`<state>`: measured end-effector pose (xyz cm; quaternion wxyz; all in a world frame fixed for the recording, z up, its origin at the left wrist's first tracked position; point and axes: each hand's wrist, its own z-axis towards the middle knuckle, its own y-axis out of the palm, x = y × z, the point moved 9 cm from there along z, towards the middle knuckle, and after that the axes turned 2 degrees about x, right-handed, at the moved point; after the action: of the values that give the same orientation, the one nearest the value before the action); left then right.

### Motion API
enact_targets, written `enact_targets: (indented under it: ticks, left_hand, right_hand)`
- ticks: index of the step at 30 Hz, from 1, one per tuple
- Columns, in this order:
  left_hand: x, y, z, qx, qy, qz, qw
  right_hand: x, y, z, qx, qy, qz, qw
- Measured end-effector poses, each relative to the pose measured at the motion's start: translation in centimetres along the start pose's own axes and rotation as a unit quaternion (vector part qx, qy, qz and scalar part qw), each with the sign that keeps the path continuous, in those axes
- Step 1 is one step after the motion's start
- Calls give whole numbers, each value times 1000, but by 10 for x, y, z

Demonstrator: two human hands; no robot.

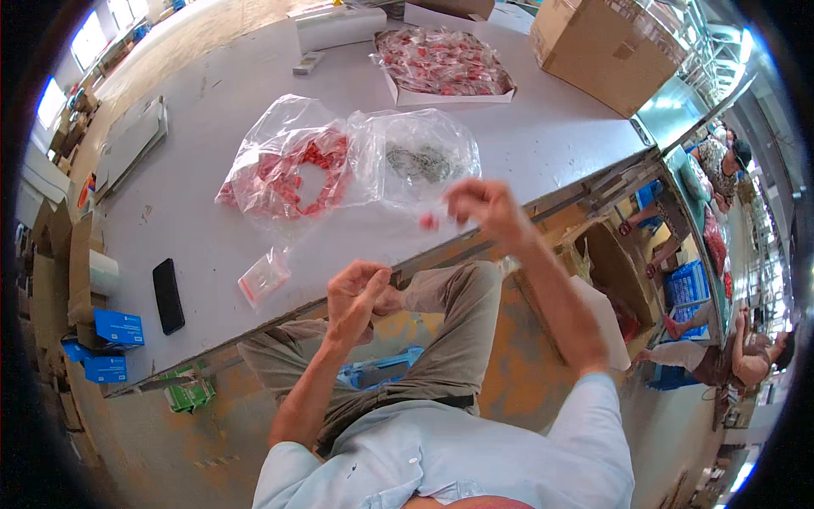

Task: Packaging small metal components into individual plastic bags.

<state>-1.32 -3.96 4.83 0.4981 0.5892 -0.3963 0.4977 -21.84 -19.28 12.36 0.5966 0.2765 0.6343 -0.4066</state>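
Red plastic pieces fill a clear plastic bag [284, 165] lying open on the grey tabletop [543, 136]. Just beside it on the right, touching it, lies a second clear bag [420, 157] holding a small heap of dark metal parts. Nearer the tabletop edge lies a small flat pouch [264, 276] with red contents, apart from both bags. A black phone [168, 295] lies flat to the left of the pouch.

The right hand [483, 212] is raised above the tabletop edge, its fingers pinched closed on a small clear bag [441, 216] with a red piece inside; the bag hangs to the left of the fingertips, in front of the metal-parts bag. The left hand [360, 293] is lower, over the person's knee and off the tabletop, fingers curled closed; whether it holds anything cannot be told.

At the far side of the tabletop stands a shallow white tray box [398, 92] packed with finished clear bags of red pieces. A brown cardboard carton [606, 47] stands to its right, and a white box [339, 27] to its left. Blue cartons [119, 327] are stacked off the left end of the tabletop. Other seated people [729, 356] work at the right, well apart.
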Motion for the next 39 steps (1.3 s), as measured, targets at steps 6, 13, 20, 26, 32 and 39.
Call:
enact_targets:
  ticks: [6,13,20,26,32,39]
  left_hand:
    - [22,-27,-7,36,160,151,975]
    - [44,-66,-14,85,305,303,899]
    - [38,-92,-17,81,364,366,853]
    - [35,-94,-18,82,386,345,851]
    - [34,-100,-24,73,393,338,852]
    - [63,-129,-69,176,456,398,777]
  right_hand:
    - [-17,-104,146,236,-23,86,968]
    - [-3,37,101,66,-57,-89,992]
    - [-52,146,107,-37,-159,-231,959]
    - [-63,209,153,-64,-241,-309,918]
    - [-54,249,109,-145,-218,-268,927]
    - [26,268,70,-215,-11,-125,969]
